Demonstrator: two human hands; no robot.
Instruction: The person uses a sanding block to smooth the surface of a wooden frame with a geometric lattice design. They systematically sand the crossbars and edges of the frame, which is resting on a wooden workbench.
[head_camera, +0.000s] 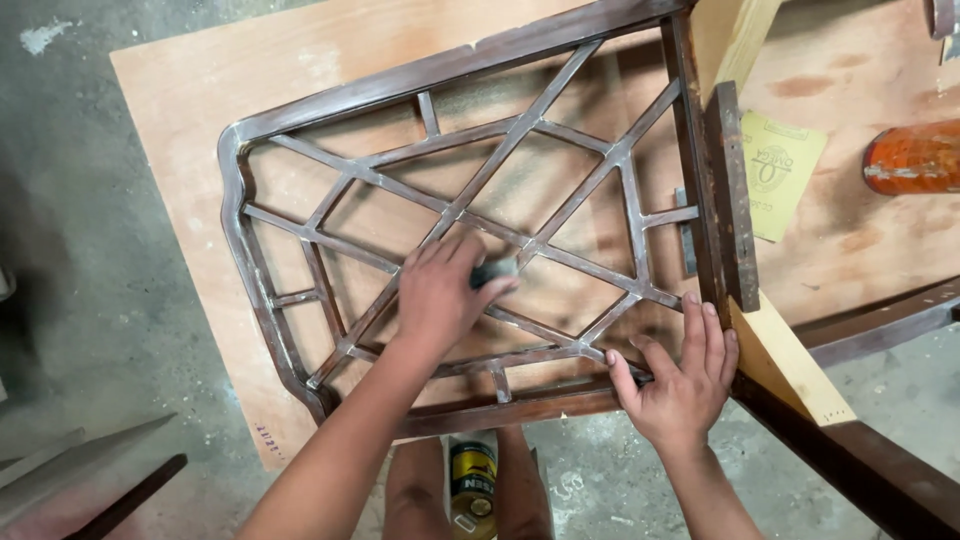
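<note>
A dark brown wooden lattice frame with crossing bars lies flat on a plywood sheet. My left hand rests on the middle bars, closed around a small dark sanding block pressed to the wood. At the frame's near right corner, my right hand lies flat with fingers spread, holding the frame's lower rail and side rail down.
A yellow sheet of sandpaper and an orange cylindrical object lie on the plywood to the right. A pale wood block and dark timber pieces sit at right. A yellow can stands between my knees. Grey concrete floor surrounds.
</note>
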